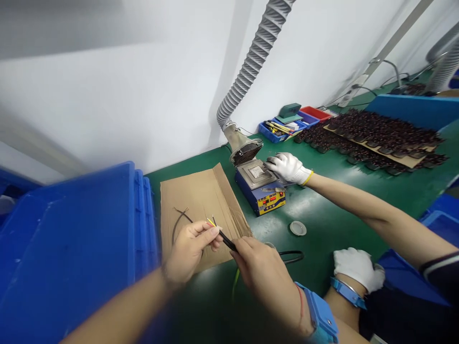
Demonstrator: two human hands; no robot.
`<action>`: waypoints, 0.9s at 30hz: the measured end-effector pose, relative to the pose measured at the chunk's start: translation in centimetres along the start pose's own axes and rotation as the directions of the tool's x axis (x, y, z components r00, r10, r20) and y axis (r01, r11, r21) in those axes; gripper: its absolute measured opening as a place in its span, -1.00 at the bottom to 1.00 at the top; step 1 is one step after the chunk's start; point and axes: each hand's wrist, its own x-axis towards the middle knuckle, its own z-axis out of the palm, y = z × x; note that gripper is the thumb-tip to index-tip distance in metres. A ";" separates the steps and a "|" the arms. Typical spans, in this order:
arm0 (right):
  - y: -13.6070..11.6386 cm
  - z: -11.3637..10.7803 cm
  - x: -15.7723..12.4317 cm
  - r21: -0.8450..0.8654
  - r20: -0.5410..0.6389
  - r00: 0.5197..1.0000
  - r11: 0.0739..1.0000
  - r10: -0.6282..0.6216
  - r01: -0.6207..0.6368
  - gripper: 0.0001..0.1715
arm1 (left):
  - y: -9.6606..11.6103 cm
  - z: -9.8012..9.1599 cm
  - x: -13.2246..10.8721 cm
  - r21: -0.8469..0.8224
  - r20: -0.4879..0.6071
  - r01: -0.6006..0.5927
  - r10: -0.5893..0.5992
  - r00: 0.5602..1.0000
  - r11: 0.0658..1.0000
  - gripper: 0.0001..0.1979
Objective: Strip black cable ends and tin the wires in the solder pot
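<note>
A black cable (227, 240) with stripped inner wires, one of them yellow, is held between both hands above a cardboard sheet (190, 191). Near the cable's bare end, my left hand (191, 248) pinches it between thumb and fingers. My right hand (263, 267) closes around the black sheath farther back and wears a blue wrist strap (321, 310). Another thin dark cable (175, 224) lies on the cardboard, its frayed end beyond my left hand. A loop of black cable (296, 255) shows past my right hand.
A co-worker's white-gloved hand (287, 167) is at the solder pot (260, 186) under a fume duct (247, 71); their other glove (355, 270) is lower right. Blue crates (71, 239) stand left. A small round dish (298, 228) and heaped dark parts (358, 129) are on the green table.
</note>
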 end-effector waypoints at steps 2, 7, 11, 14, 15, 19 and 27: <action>0.0 0.1 -0.1 0.002 -0.004 1.000 1.000 0.001 -0.001 -0.85 | 0.1 0.1 0.0 -0.019 -0.007 0.008 -0.008 1.000 1.000 -0.84; 0.0 0.2 -0.2 0.005 -0.020 1.000 1.000 -0.010 0.010 -0.85 | 0.2 0.1 0.0 -0.031 -0.012 0.014 -0.015 1.000 0.999 -0.83; -0.1 0.1 -0.3 0.008 -0.030 1.000 1.000 -0.008 0.009 -0.84 | 0.3 0.1 0.0 -0.031 -0.009 0.017 -0.017 1.000 0.999 -0.83; -0.1 0.1 -0.1 0.038 -0.037 0.999 0.999 -0.005 0.006 -0.84 | 0.3 0.1 -0.1 -0.031 -0.013 0.018 -0.018 1.000 0.999 -0.83; 0.0 0.0 0.0 0.071 -0.044 0.999 0.997 -0.003 0.006 -0.84 | 0.3 0.1 -0.1 -0.029 -0.011 0.013 -0.014 1.000 0.999 -0.85; 1.2 -0.2 0.6 0.415 -0.154 0.986 0.910 0.068 0.002 -0.83 | 0.1 0.1 0.0 0.008 0.027 0.005 -0.005 1.000 1.000 -0.85; 2.3 -0.2 -0.4 0.765 -0.073 0.992 0.644 0.106 -0.012 -0.80 | -0.3 -0.2 0.4 0.012 0.096 0.030 -0.031 0.995 0.999 -0.82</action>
